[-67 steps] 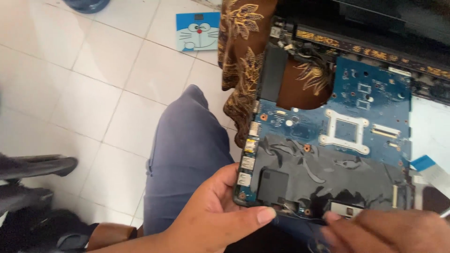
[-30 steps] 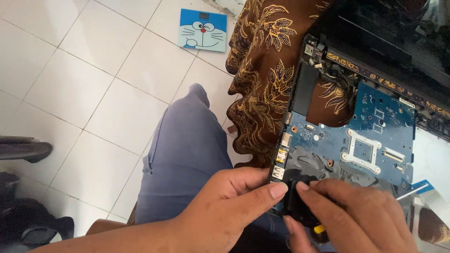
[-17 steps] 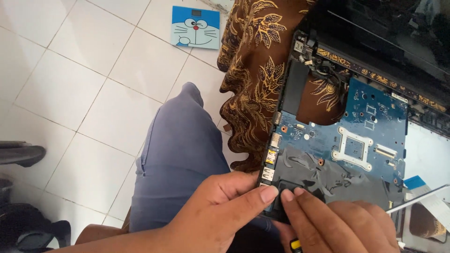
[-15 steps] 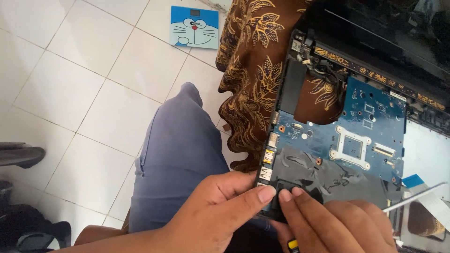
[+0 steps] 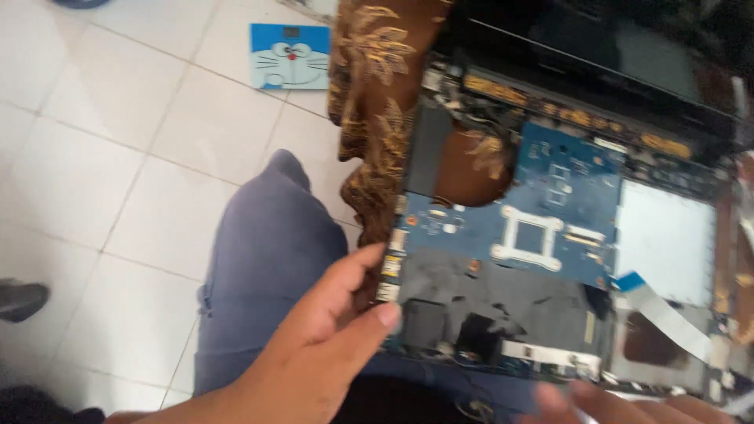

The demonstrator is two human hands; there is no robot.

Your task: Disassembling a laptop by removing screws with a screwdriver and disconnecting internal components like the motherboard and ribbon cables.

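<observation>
1. Bracing the opened laptop base (image 5: 550,259) on your lap, your left hand (image 5: 330,345) pinches its left edge by the ports — thumb on top, fingers beneath.
2. Your right hand (image 5: 628,404) is a blur at the near edge; I cannot tell its grip.
3. Done, judging by this: cover off, blue circuit board (image 5: 542,212) bare.
4. Left: the board sits in its shell — white ribbon cable (image 5: 667,314) loose beside it.

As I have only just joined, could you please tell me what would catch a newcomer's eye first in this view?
The opened laptop base with its bare blue circuit board fills the right half, lying on a brown cloth with gold leaf patterns. The left hand grips the board's near left edge by the side ports, while the right hand is a blur at the bottom right. On the white tiled floor at the top lies a flat blue square with a cartoon cat face.
</observation>
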